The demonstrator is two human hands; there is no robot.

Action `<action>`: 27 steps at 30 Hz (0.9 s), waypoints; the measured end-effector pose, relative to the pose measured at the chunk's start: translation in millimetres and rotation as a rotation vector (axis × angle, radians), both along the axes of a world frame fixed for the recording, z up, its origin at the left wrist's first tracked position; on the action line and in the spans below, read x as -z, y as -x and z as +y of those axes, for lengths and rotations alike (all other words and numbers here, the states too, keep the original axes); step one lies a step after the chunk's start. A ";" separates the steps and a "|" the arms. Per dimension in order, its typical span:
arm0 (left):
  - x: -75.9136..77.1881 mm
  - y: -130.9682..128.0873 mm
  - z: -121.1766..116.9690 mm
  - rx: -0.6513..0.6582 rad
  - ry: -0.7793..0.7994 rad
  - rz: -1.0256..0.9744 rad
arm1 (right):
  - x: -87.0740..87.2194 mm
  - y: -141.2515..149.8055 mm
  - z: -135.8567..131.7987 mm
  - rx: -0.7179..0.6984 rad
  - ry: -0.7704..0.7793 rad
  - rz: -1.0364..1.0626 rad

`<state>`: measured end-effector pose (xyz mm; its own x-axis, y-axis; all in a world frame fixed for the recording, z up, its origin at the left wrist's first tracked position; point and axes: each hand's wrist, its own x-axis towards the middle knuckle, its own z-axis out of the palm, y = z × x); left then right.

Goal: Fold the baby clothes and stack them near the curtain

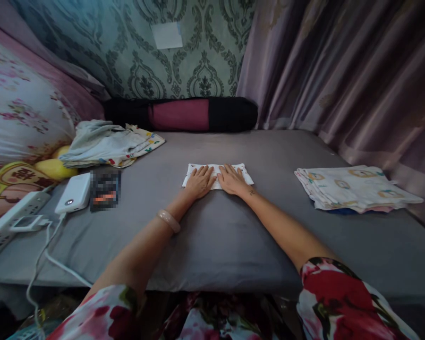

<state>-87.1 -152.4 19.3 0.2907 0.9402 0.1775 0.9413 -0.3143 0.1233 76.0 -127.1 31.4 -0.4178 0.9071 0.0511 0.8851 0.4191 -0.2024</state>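
The folded cloth (217,174) under the hands is white with small dark specks. The bed sheet (212,236) is plain grey. The stack of folded cloths (356,188) is cream with round orange-and-blue motifs, a strip of blue and pink showing at its lower edge. The heap of cloths (108,143) is pale grey-white, its underside cream with small coloured prints. The bolster (180,114) is black with a maroon middle band. The wallpaper (134,47) is teal-green with a damask pattern, the curtain (340,71) mauve. The pillow (17,108) is white with pink flowers. The bangle (169,220) is pale pink, the sleeves (333,295) red-and-white floral on black, the power bank (74,193) white.
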 end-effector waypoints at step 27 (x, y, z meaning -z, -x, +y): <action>8.8 27.1 -24.0 -0.211 -0.164 -0.166 | 5.3 60.2 -1.6 -0.084 -0.126 0.062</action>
